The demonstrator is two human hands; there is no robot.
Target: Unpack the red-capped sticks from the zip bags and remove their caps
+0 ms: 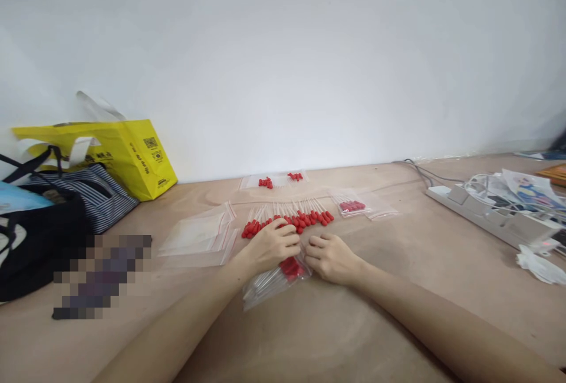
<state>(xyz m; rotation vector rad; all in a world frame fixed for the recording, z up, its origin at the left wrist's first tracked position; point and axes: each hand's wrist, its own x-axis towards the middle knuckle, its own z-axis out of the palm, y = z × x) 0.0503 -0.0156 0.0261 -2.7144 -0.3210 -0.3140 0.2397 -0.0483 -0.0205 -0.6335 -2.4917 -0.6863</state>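
A transparent zip bag (pixel 265 291) lies on the table in front of me, with several red-tipped white sticks (pixel 290 269) inside it. My left hand (pixel 278 244) is closed on the bag's upper edge, fingers bent over it. At the bag's right corner, my right hand (pixel 329 259) has its fingers curled and pinched on the plastic. Just beyond my hands, a row of loose red-tipped sticks (pixel 316 218) is spread with the red ends towards me. The left fingertips partly cover that row. My hands hide the bag's opening.
Flat zip bags (pixel 194 235) are stacked to the left. Bags with red-tipped sticks lie at the right (pixel 352 205) and by the wall (pixel 266 182). Farther left stand a yellow bag (pixel 154 165) and a black bag (pixel 44 247); a power strip (pixel 477 212) with cables lies right.
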